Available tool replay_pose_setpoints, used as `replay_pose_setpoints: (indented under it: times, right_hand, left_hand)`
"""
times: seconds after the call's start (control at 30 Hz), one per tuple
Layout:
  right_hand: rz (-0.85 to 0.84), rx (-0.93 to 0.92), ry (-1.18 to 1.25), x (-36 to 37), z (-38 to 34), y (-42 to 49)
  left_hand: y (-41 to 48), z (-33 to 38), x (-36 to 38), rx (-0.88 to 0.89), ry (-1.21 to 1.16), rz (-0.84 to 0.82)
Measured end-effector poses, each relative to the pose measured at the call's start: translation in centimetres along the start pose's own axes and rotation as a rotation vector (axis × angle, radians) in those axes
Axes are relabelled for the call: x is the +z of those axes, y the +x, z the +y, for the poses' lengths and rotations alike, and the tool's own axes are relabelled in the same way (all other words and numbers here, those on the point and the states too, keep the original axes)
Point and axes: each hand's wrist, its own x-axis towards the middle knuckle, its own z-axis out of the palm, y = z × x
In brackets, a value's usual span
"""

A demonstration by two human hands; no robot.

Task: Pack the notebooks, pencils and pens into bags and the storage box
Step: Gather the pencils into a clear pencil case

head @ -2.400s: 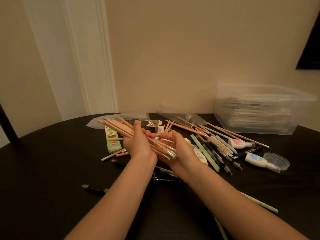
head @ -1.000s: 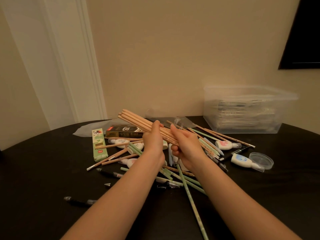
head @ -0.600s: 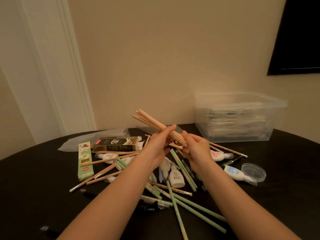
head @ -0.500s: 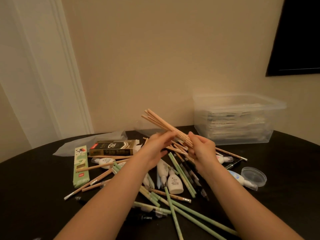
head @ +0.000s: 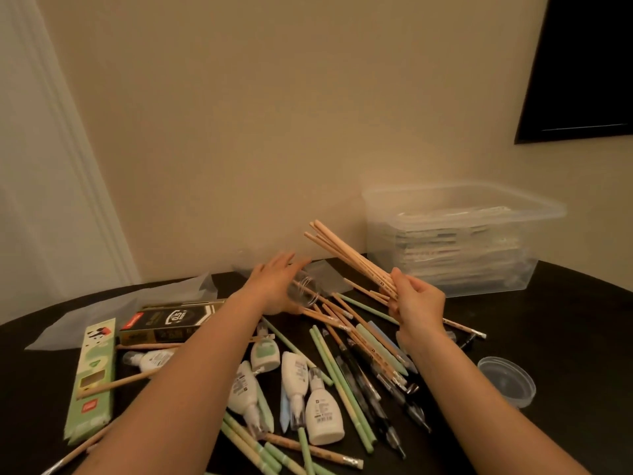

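Note:
My right hand (head: 416, 303) grips a bundle of wooden pencils (head: 346, 255) that slants up to the left above the dark table (head: 565, 337). My left hand (head: 274, 286) is stretched forward with its fingers straight, at a clear plastic bag (head: 308, 286) lying near the wall; the hand is blurred. Loose wooden and green pencils (head: 329, 358) and black pens (head: 383, 399) lie scattered below both hands. A clear storage box (head: 462, 241) with stacked notebooks stands at the back right.
Several white correction-fluid bottles (head: 322, 409) lie in the pile's middle. A black pen carton (head: 171, 322) and a green pencil carton (head: 92, 382) lie to the left. Another clear bag (head: 120, 303) lies behind them. A clear round lid (head: 507, 380) sits on the right.
My left hand has let go of the pencil bundle and reached forward to the clear bag. My right hand alone holds the bundle, shifted right. The view has turned left.

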Motion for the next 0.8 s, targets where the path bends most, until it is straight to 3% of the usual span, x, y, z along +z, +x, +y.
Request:
replay_pose_setpoints:
  times: [0.13, 0.37, 0.5, 0.7, 0.8]
  right_hand:
    - [-0.021, 0.001, 0.001, -0.5, -0.2, 0.6]
    - [-0.04, -0.005, 0.015, 0.0, -0.2, 0.1]
    - [-0.047, -0.014, 0.065, 0.3, -0.7, -0.6]
    - [-0.095, -0.042, 0.166, 0.9, -2.1, -2.9]
    - [-0.123, -0.053, 0.175, 1.6, -2.8, -4.4]
  left_hand:
    - [1.2, -0.2, 0.3, 0.046, 0.094, -0.04]
    - [0.0, -0.4, -0.6, 0.094, 0.069, 0.219]
    - [-2.2, -0.9, -1.7, 0.079, -0.153, 0.416]
    - [-6.7, -1.0, -4.2, 0.046, -0.737, 0.765]
    - [-9.4, -0.7, -5.1, 0.053, -0.937, 0.837]
